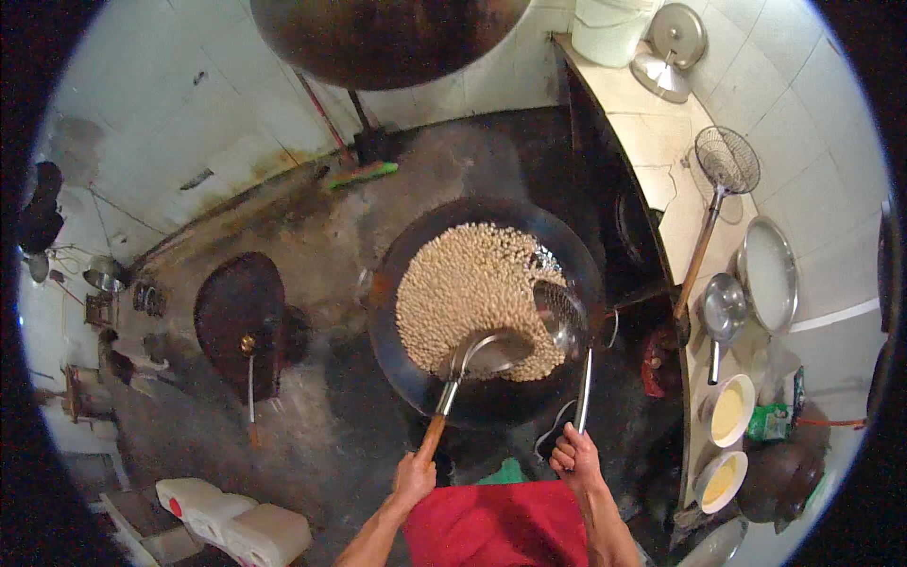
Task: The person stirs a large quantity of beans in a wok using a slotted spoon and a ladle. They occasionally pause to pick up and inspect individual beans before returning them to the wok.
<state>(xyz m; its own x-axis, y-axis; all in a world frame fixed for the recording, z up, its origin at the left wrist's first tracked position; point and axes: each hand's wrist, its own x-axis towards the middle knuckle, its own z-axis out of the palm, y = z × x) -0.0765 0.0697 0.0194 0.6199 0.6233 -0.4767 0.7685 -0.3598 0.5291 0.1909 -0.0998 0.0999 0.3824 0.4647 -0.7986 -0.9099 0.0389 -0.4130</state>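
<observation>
Before me sits a large dark wok [397,393] with pale beans or nuts [460,283] spread over most of its inside; their exact kind is too small to tell. My left hand [415,479] grips the wooden handle of a metal strainer or ladle [489,354], whose head lies among the pale pieces at the wok's near side. In my right hand [575,453] is the metal handle of a second utensil, a perforated ladle [561,319], its bowl resting at the wok's right side. Shiny liquid shows near the far right of the contents.
Along the right counter [645,142] lie a wire skimmer [727,161], a ladle [723,308], a metal basin [769,276] and two bowls of yellow contents [728,411]. White plastic jugs [234,521] stand at lower left. A green broom [363,174] leans by the far wall.
</observation>
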